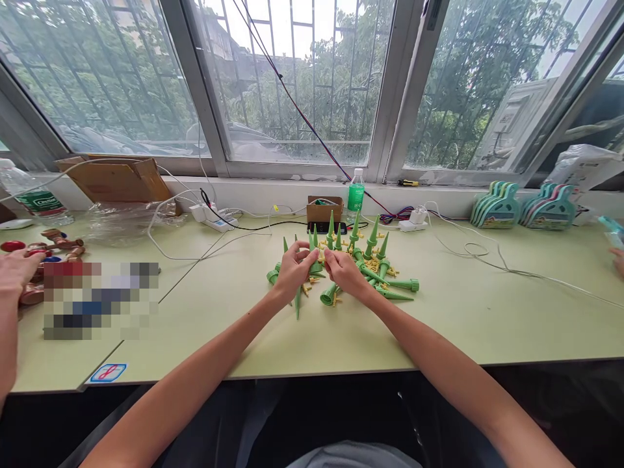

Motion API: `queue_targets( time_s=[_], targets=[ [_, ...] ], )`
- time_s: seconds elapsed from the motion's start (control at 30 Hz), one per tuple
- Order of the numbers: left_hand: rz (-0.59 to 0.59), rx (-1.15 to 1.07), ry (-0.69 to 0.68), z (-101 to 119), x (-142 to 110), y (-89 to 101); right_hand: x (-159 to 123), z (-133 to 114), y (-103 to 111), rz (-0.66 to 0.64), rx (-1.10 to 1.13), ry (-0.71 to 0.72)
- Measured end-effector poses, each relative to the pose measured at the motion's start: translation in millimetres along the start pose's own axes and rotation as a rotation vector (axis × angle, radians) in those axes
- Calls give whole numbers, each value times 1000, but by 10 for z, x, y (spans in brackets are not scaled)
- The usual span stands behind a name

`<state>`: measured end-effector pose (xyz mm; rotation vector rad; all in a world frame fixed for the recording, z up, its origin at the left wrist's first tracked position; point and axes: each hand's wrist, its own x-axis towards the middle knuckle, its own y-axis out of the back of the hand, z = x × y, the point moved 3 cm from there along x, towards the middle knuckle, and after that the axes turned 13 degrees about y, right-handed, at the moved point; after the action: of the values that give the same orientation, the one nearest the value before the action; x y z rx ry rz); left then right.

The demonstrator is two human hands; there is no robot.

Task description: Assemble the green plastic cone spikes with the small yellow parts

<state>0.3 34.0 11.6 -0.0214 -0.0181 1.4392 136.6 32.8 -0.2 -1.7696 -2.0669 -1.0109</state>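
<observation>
Your left hand (pixel 292 270) and right hand (pixel 344 270) are curling nearly closed, contents unclear; green plastic spikes (pixel 373 239) are standing and lying around them, seeming light, stiff; broad collars (pixel 414 285) are probably offering surer grip.

Anything between the fingers (pixel 312 257) is too small to tell; co-worker's hand (pixel 618 260) cut off at right; patch (pixel 100 302) pixelated
</observation>
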Motion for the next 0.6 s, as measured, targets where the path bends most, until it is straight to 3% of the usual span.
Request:
queue_targets(
  time_s=[0.1,0.23,0.6],
  targets=[
    [-21,-8,42,-9,1,7,-6,-35,23,-8,-95,34],
    [-24,43,-33,7,-9,9,5,-17,27,6,-135,12],
    [63,285,-282,27,-41,3,8,135,-32,-26,103,-200]
  ],
)
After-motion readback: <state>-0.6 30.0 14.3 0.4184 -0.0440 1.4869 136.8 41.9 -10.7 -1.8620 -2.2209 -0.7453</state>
